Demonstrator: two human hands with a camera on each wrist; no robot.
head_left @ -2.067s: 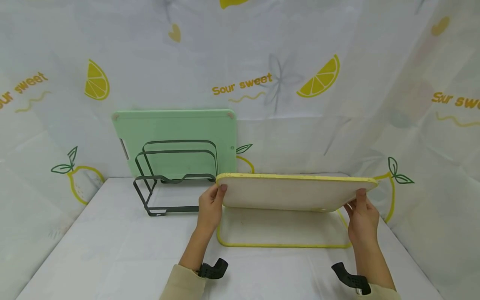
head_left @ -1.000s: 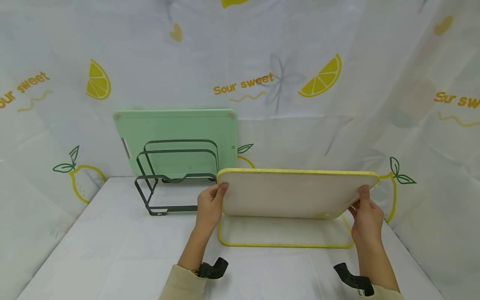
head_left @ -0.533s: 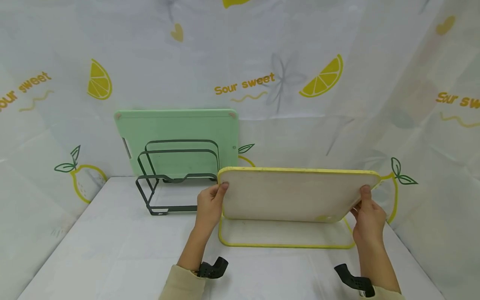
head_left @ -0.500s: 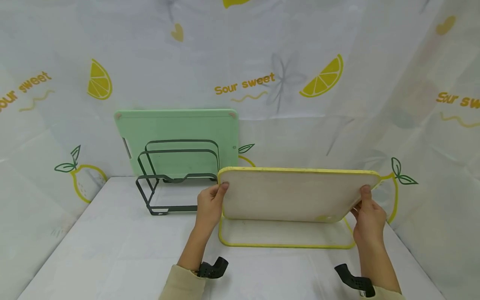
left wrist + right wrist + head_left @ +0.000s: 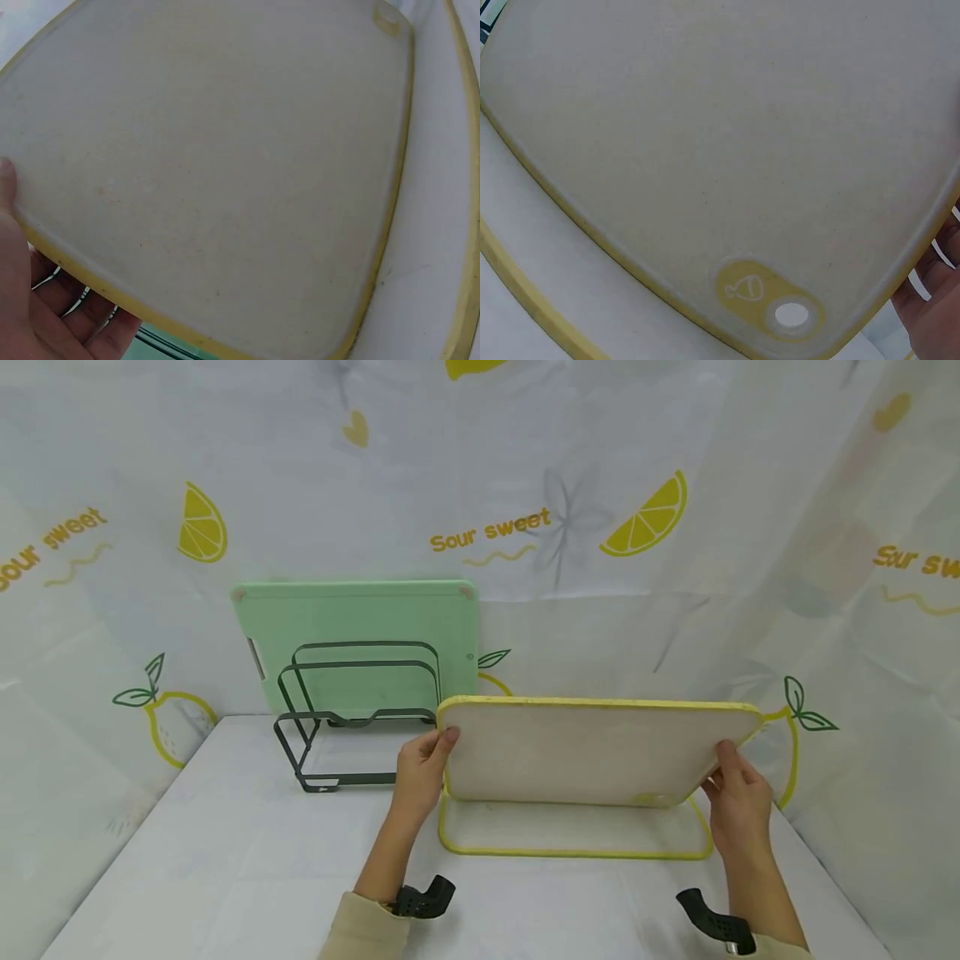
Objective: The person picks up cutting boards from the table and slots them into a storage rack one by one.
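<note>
A white cutting board (image 5: 592,752) with a yellow rim is held up at a tilt, its far edge raised and its broad face toward me. My left hand (image 5: 420,772) pinches its left edge, thumb on the face and fingers behind, as the left wrist view shows. At the right edge my right hand (image 5: 738,793) grips it the same way. Near one corner is a yellow patch (image 5: 742,289) with a pictogram and a hanging hole. Below lies a second yellow-rimmed white board (image 5: 577,839) flat on the table, partly hidden by the raised one.
On the left a dark wire rack (image 5: 307,781) stands on the white-covered table (image 5: 225,877), with a green cutting board (image 5: 360,610) upright at its back. Behind everything hangs a white sheet (image 5: 480,452) printed with lemons. The raised board's left corner overlaps the rack's right side in the head view.
Over two seconds the held board has tipped up, showing more of its face and covering more of the lower board. My right hand has shifted slightly right. Rack and green board stay put.
</note>
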